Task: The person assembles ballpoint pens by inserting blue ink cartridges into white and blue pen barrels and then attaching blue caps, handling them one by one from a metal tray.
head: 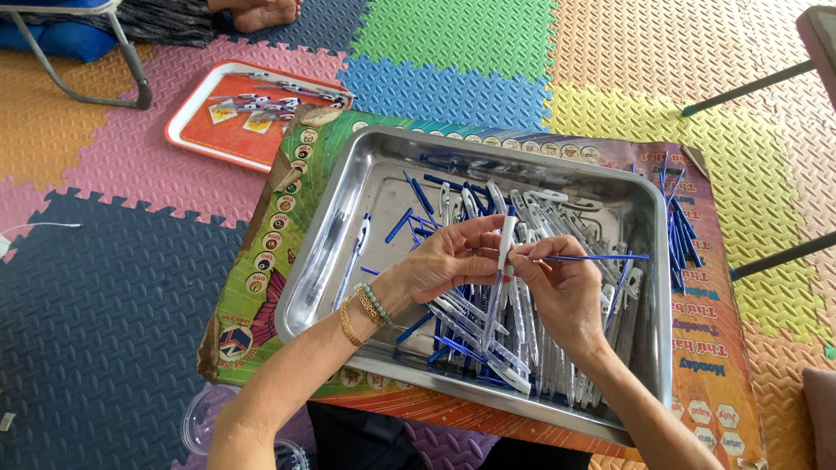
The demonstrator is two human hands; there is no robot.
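Note:
Over a shiny steel tray [348, 187], my left hand [444, 261] pinches a white pen barrel [504, 244] held nearly upright. My right hand [562, 287] touches the barrel's lower part and holds a thin blue refill [601, 257] pointing right. The tray holds a heap of white pen barrels [540, 348] and several loose blue refills and caps [418, 218]. Gold and bead bracelets [361, 313] sit on my left wrist.
The steel tray rests on a colourful printed board [261, 261] above foam floor mats. An orange plastic tray [231, 130] with a few pens lies at the upper left. More blue refills [681, 231] lie right of the steel tray. A person's foot [261, 13] shows at the top.

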